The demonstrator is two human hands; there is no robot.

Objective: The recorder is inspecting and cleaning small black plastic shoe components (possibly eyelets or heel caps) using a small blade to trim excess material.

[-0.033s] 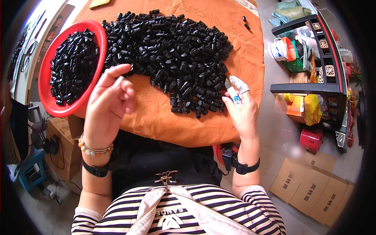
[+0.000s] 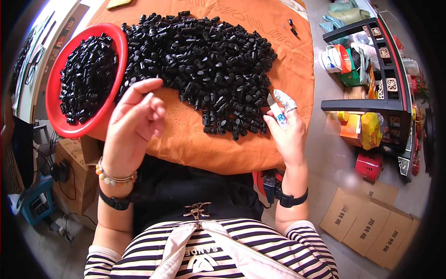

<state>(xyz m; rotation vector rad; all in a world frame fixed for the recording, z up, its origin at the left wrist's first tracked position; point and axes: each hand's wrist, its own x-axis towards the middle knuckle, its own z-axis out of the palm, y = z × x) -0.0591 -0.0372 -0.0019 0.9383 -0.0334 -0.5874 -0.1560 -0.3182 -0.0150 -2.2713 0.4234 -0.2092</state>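
A broad heap of small black plastic cord-lock-like pieces [image 2: 200, 65] covers much of the orange cloth [image 2: 186, 149] on the table. To its left, a red plastic basin [image 2: 121, 46] holds more of the same pieces. My left hand [image 2: 135, 111] hovers between the basin and the heap, index finger stretched out, thumb apart, the other fingers loosely curled; I see nothing in it. At the heap's right edge, my right hand [image 2: 289, 132] pinches a narrow white piece with blue marks [image 2: 278, 114] between thumb and fingers. A whitish patterned wrapping [image 2: 284, 99] covers its index finger.
Several loose black bits [image 2: 292, 28] lie at the far right of the cloth. A black shelf rack [image 2: 367, 106] with bags and a white bucket [image 2: 331, 59] stands to the right. Flattened cardboard [image 2: 367, 223] lies on the floor; a carton [image 2: 72, 172] stands at left.
My left hand has shifted slightly to the right. A small dark piece seen by its index fingertip before no longer shows there. The right hand stays in place.
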